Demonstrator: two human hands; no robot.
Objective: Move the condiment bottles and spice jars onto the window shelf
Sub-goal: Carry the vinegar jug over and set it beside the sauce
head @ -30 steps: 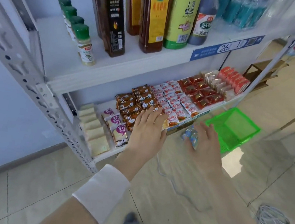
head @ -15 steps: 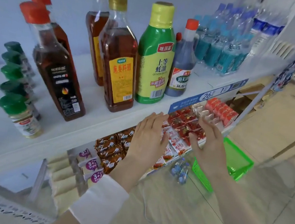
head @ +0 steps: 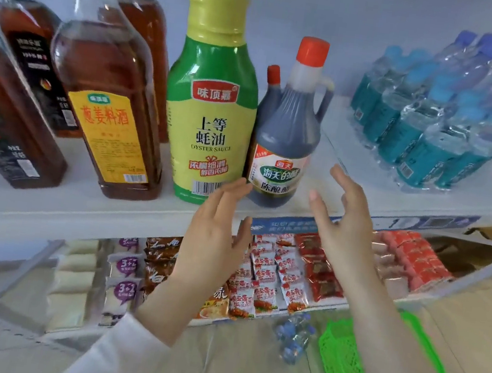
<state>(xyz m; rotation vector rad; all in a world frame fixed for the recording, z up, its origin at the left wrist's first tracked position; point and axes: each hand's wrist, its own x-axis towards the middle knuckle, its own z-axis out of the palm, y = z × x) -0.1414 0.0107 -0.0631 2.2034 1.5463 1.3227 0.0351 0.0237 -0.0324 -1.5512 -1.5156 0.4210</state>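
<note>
Either side of the vinegar bottle (head: 285, 147): left hand (head: 215, 239), right hand (head: 343, 228).
Fingers (head: 342, 181) spread, empty, seemingly framing a two-handed grab.

Left hand (head: 214, 245) and right hand (head: 346, 229) spread flanking dark vinegar bottle (head: 286, 135), green oyster sauce bottle (head: 212, 102) just beside

White upper shelf (head: 353, 157), sauce bottles (head: 211, 112), wrapped water bottles (head: 430, 123), upright.
</note>
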